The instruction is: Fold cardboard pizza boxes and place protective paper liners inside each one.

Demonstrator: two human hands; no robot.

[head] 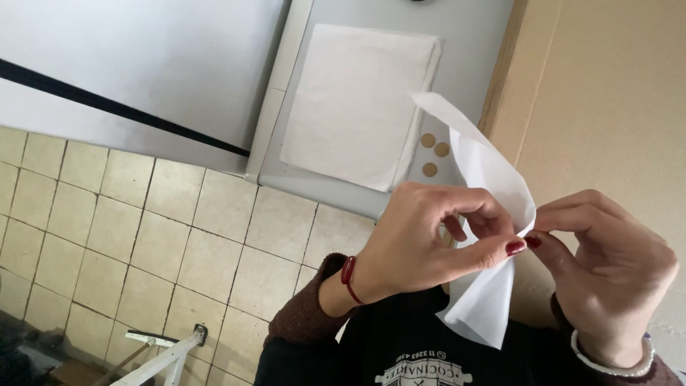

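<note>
Paper is the whole matter in the head view: a thin white sheet [493, 214] hangs right of centre in the frame, folded over on itself, its upper corner sticking up toward the top and its lower end drooping past the wrists. The left hand [421, 246] pinches it at mid-height between thumb and forefinger, and the right hand [614, 275] meets it at the same spot, its grip pressed together on the sheet's edge.

Behind, in the upper middle of the frame, a stack of white sheets [357, 107] lies on a grey bench [464, 36], with three small tan discs [434, 154] just beside its right edge. Beige floor tiles [143, 243] fill the lower left.

Both pinches sit almost touching, so a pull in opposite directions would likely tear so thin a sheet, and the loose lower end could crease or slip askew if either grip slackens.
</note>
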